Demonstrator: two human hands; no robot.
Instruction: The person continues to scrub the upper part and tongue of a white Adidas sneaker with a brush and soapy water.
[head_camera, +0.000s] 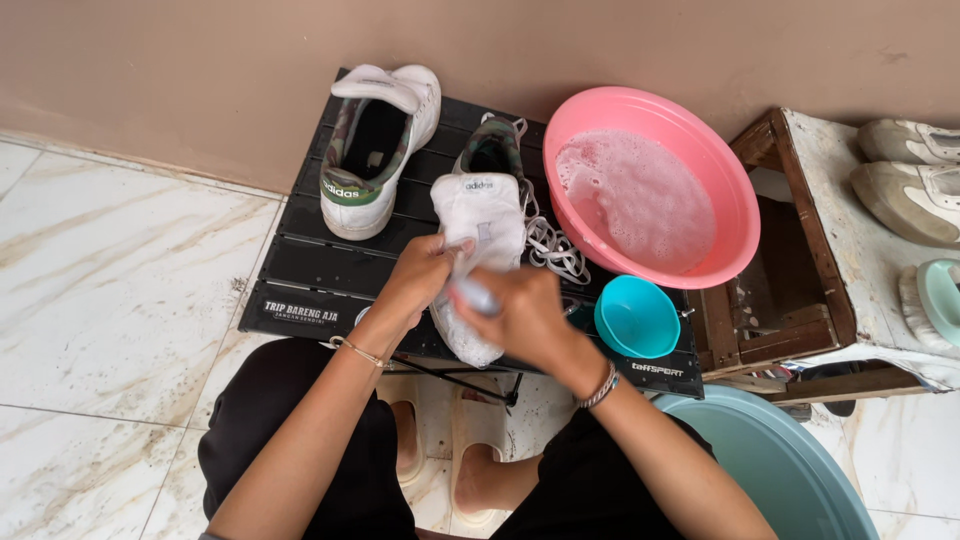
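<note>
A white sneaker with loose white laces lies on a low black slatted table, tongue pulled toward me. My left hand grips the tongue's edge. My right hand is closed on a small grey-handled tool, pressed against the tongue; its working end is hidden. A second white sneaker with a green heel tab stands upright at the table's back left.
A pink basin of soapy water sits at the table's right, a small teal bowl in front of it. A wooden crate holds more white shoes. A large pale-green tub stands at lower right.
</note>
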